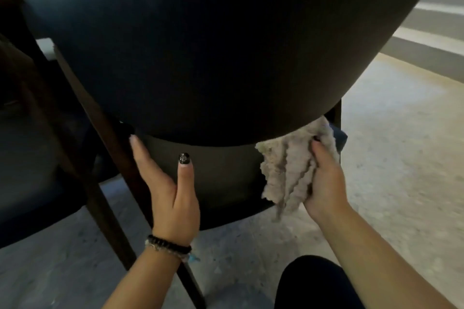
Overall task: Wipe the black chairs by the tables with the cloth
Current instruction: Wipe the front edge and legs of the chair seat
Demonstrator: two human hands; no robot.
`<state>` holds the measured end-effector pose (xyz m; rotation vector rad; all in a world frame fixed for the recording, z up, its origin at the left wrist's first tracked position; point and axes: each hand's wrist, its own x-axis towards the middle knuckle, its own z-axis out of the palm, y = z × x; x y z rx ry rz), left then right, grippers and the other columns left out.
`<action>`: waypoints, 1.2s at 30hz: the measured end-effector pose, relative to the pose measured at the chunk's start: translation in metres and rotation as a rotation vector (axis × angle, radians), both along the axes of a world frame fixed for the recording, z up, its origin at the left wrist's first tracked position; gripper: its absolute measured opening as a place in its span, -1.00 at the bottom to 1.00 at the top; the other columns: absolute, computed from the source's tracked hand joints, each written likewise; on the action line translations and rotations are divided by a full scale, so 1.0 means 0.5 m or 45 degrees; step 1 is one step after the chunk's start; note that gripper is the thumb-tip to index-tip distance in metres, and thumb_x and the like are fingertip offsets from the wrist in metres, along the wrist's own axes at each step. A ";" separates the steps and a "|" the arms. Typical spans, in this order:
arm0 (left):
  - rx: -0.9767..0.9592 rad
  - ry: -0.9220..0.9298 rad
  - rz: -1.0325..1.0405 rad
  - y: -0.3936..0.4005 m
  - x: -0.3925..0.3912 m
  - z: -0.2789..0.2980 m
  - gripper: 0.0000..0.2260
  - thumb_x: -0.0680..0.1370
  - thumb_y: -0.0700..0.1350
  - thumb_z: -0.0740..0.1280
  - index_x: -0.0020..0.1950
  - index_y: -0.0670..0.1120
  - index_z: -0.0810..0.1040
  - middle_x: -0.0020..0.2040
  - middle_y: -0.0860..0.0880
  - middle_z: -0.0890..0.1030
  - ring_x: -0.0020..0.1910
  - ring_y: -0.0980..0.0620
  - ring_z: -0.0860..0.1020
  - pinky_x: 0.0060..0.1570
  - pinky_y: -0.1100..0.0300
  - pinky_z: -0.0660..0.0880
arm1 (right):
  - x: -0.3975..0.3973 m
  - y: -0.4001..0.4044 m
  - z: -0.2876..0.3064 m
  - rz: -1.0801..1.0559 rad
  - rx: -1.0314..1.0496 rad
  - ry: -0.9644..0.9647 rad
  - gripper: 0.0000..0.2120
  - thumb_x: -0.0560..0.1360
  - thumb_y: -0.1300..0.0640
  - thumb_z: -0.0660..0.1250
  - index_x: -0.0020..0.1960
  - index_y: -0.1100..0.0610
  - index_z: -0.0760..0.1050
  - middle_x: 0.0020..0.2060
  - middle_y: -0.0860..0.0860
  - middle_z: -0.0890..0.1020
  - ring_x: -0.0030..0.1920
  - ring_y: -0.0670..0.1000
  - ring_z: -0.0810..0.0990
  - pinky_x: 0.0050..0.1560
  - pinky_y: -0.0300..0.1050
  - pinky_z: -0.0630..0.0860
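Note:
A black chair fills most of the view, seen from behind: its curved backrest is on top and the rear of the seat shows below it. My left hand rests flat against the seat's rear by the dark wooden back leg, fingers straight and thumb up. My right hand grips a crumpled beige cloth and holds it against the seat's right rear corner, just under the backrest's lower edge. The cloth's upper end tucks behind the backrest.
A second dark chair stands close at the left. The floor is pale concrete, with light stripes at the far right. My dark-clothed knee shows at the bottom, right of centre.

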<state>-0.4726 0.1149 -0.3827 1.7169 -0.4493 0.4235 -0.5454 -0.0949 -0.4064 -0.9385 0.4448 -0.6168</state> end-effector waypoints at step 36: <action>-1.280 0.903 -0.448 -0.007 0.124 0.187 -0.09 0.33 0.31 0.42 0.55 0.23 0.00 0.34 -0.06 0.51 0.21 -0.22 0.56 0.11 -0.43 0.40 | 0.160 0.105 0.133 0.442 0.646 -0.303 -0.24 0.16 -0.26 0.62 0.28 -0.04 0.49 0.12 0.10 0.67 0.09 0.17 0.67 0.12 0.25 0.55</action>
